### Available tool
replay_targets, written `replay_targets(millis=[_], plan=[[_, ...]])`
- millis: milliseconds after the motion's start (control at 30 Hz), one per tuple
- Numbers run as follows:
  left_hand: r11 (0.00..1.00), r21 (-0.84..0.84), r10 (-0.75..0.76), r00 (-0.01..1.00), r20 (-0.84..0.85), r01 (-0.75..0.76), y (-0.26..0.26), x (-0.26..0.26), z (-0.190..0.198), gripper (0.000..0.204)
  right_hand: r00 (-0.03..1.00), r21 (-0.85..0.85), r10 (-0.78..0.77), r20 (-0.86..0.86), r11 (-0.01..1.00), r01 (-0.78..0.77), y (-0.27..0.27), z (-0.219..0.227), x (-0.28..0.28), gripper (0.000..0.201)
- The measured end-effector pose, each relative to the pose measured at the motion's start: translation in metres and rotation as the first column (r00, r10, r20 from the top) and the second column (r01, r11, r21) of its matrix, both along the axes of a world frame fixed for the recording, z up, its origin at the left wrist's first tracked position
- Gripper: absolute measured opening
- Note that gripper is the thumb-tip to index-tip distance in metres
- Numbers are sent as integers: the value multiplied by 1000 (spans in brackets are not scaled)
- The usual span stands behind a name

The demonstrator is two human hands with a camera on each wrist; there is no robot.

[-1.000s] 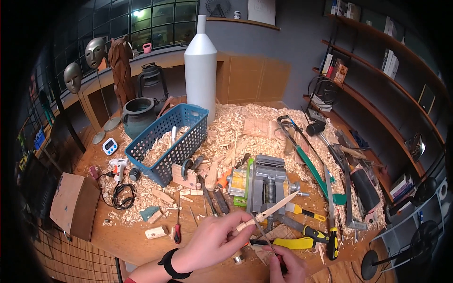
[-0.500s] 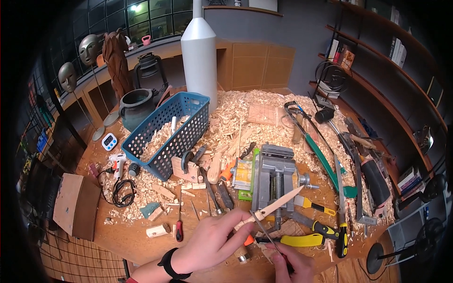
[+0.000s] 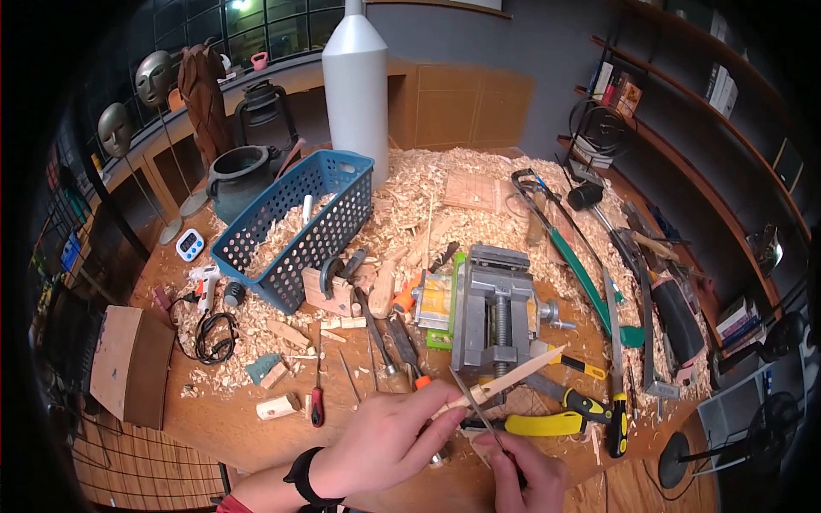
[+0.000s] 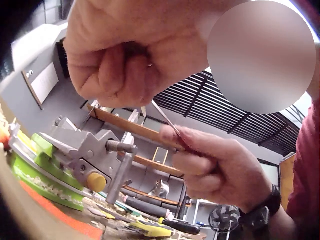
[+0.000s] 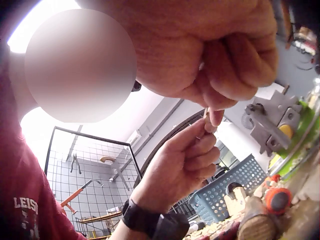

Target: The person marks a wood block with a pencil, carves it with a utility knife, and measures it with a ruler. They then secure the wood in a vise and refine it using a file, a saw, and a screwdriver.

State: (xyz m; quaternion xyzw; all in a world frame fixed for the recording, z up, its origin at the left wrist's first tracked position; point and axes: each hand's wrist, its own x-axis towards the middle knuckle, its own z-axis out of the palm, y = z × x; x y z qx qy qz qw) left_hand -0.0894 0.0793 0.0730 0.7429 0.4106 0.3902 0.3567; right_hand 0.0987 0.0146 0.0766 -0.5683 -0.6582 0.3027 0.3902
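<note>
My left hand (image 3: 385,440) pinches a pale carved wooden piece (image 3: 523,371), which tapers to a point like a small knife blade and angles up to the right. In my right hand (image 3: 532,474) is a thin metal file (image 3: 475,409) with a dark red handle, its shaft crossing the wood just beyond the left fingertips. The left wrist view shows the file (image 4: 165,116) rising from between the right thumb and fingers. Curled fingers hide most of the wood's near end. Behind the hands stands a grey metal vise (image 3: 496,316).
A blue perforated basket (image 3: 282,293) stands left of wood shavings (image 3: 419,201). A red-handled screwdriver (image 3: 317,406) and a short wood block (image 3: 278,407) lie front left. Right of the hands are a yellow-handled tool (image 3: 543,425), a saw (image 3: 617,410) and a green-framed hacksaw (image 3: 581,278).
The file's tip reaches slightly farther past the wood, and the right hand has moved a little up and right. The head view has tilted downward; both hands keep their holds.
</note>
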Motion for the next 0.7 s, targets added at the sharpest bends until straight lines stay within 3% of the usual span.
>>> replay_targets(millis=[67, 167, 300, 367, 400, 433, 500, 533, 700], plan=[[999, 42, -12, 1000, -7, 12, -1, 2, 0, 13, 996, 2, 31, -89, 1000, -31, 5, 1, -4, 19], [999, -42, -30, 997, -70, 27, 1, -2, 5, 12, 993, 19, 40, -111, 999, -38, 0, -4, -4, 19], [993, -110, 56, 997, 51, -50, 0, -1, 3, 12, 995, -25, 26, -98, 999, -29, -8, -6, 1, 19], [997, -74, -22, 998, -64, 17, -2, 1, 4, 12, 994, 31, 32, -106, 999, -29, -3, -3, -2, 19], [995, 95, -30, 996, -83, 38, -3, 5, -5, 12, 994, 27, 24, -108, 999, -21, -1, -3, -4, 19], [995, 92, -36, 996, -86, 44, -4, 5, -3, 12, 987, 41, 43, -152, 998, -37, 2, -3, -5, 20], [996, -89, -10, 999, -47, 6, -4, 0, 3, 12, 978, 66, 65, -198, 996, -53, 2, -5, -5, 20], [993, -120, 24, 999, 39, -19, -2, -1, 2, 12, 983, 26, 58, -176, 998, -54, -2, -6, -5, 20], [998, -50, -42, 998, -45, 40, -6, 2, 0, 12, 987, -35, 38, -154, 998, -44, -2, -4, -2, 21]])
